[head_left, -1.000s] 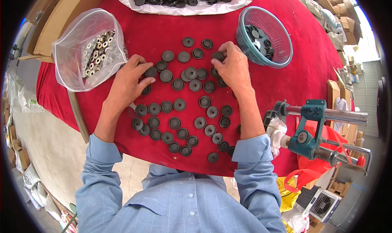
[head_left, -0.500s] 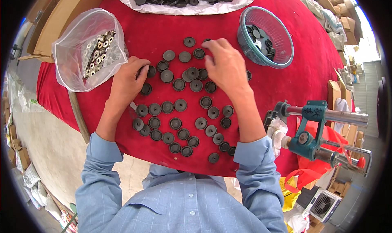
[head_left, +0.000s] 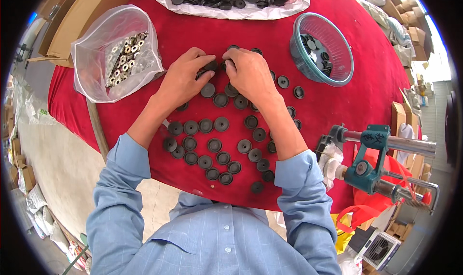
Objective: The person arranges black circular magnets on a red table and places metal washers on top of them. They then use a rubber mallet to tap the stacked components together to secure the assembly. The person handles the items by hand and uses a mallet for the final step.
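Many round black rubber caps [head_left: 221, 124] lie scattered over the red cloth, some cup side up and some flat side up. Beyond the middle of them, my left hand [head_left: 184, 76] has its thumb and fingers closed on a black cap [head_left: 209, 66]. My right hand [head_left: 250, 73] is close beside it, thumb and forefinger pinched at another dark cap [head_left: 224, 65], mostly covered by the fingers. A small gap separates the two hands. More caps sit partly hidden under my wrists and right forearm.
A clear plastic bag [head_left: 149, 75] of metal rings stands at the left. At the right, a teal basin [head_left: 346, 58] holds black discs. A white sack [head_left: 231, 13] of black caps lies at the far edge. A green clamp-like metal fixture [head_left: 362, 165] juts out at the right edge.
My left hand has moved right and away from me, to beside my right hand. My right hand has shifted slightly left and nearer. The whole view has shifted a little.
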Demonstrator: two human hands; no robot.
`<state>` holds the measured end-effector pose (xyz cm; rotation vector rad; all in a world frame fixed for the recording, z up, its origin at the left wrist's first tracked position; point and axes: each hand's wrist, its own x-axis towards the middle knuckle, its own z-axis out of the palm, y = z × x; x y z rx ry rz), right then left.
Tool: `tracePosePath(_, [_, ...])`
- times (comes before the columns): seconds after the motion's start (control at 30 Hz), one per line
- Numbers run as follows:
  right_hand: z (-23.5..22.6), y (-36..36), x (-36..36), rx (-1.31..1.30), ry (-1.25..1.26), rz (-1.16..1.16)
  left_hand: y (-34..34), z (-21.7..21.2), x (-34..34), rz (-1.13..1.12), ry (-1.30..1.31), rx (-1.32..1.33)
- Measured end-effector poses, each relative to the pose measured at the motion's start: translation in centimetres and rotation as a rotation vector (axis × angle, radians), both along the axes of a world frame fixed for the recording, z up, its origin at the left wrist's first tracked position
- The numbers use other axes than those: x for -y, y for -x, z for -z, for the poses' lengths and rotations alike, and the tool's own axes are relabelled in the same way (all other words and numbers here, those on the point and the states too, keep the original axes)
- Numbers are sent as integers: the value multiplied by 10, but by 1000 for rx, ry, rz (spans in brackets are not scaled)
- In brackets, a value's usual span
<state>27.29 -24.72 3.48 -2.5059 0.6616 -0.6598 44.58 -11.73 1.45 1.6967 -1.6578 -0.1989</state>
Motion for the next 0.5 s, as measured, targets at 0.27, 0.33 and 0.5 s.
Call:
tracePosePath(0.27, [-14,30,2,31,-85,6,2,-1,9,-24,-54,33])
tracePosePath(0.33, [-23,45,-10,-86,-141,-68,1,2,12,-45,-23,77])
tracePosePath(0.5, [-11,52,-25,-199,-50,-72,-17,14,24,-110,46,69])
